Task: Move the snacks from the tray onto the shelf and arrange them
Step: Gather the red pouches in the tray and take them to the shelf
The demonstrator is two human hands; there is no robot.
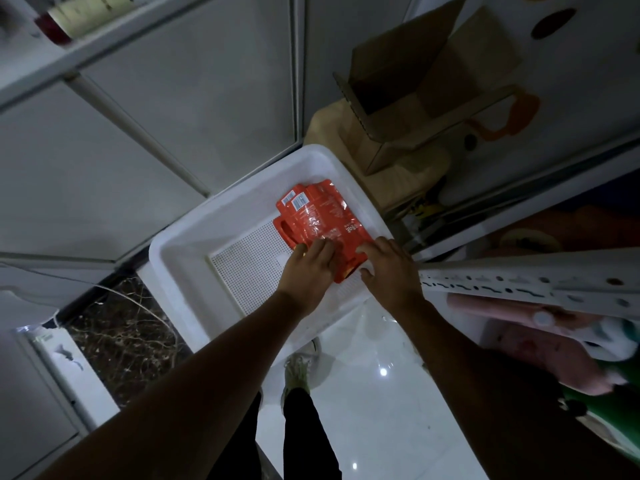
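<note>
A white plastic tray (194, 251) with a perforated floor sits on the ground below me. Red snack packets (318, 216) lie stacked in its far right part, barcodes facing up. My left hand (308, 268) lies on the near edge of the stack, fingers curled down onto the top packet. My right hand (388, 268) grips the stack's right near corner, thumb under it by the tray's right wall. A white perforated shelf upright (519, 282) juts in at the right.
An open cardboard box (408, 98) stands beyond the tray on a beige bundle. White shelf boards (104, 109) fill the left. Pink and green packs (540, 344) lie on a low shelf at right. My feet (298, 372) stand on glossy white floor.
</note>
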